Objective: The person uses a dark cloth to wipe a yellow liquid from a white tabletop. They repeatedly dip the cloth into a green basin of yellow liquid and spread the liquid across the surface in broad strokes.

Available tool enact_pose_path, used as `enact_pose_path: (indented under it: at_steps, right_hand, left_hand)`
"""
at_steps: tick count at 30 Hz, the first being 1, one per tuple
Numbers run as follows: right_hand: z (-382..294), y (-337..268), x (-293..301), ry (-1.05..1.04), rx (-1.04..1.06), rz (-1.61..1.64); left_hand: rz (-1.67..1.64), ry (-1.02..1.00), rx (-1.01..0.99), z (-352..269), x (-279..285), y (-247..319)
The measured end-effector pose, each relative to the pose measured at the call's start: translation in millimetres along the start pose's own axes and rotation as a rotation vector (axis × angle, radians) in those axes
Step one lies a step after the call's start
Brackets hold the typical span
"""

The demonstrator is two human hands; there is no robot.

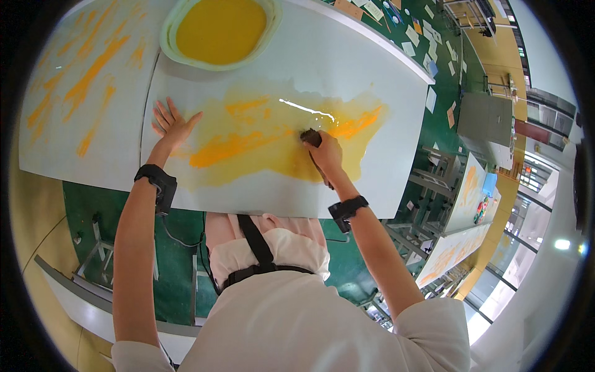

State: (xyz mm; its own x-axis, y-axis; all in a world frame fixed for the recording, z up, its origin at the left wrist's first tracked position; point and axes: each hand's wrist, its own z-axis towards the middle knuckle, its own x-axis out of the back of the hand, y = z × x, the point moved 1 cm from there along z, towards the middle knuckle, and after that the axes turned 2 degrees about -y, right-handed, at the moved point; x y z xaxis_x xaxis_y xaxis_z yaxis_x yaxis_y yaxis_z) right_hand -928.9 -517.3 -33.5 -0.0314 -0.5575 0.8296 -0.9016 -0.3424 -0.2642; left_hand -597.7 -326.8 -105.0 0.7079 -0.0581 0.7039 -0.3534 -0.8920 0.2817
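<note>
My right hand (327,151) is closed around a dark, wet-looking cloth (312,138), pressed on the white tabletop (279,197). Yellow liquid (279,162) is spread beneath and around it, with thicker orange paint streaks (223,149) in it. Flat on the table at the puddle's left edge rests my left hand (172,121), fingers spread and holding nothing. A pale plastic basin (221,66) of yellow-orange liquid stands at the far side of the table, above my left hand in the view.
More orange streaks (95,69) mark the adjoining white tabletop (118,158) beyond a seam on the left. Papers (431,100) lie scattered over the green floor (441,128). A grey cabinet (483,118) and another paint-marked table (451,255) stand to the right.
</note>
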Motion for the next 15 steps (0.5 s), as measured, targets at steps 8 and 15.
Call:
enact_pose_path:
  at_steps: [8,15]
  right_hand:
    - [-5.8,-2.1,1.5,0.314,0.308,0.104]
    - [-6.0,0.3,-19.6,0.241,0.162,-0.032]
  left_hand:
    - [0.053,0.027,0.01,1.3,-1.7,-2.7]
    - [0.039,0.009,0.018,-1.6,0.0,-5.0]
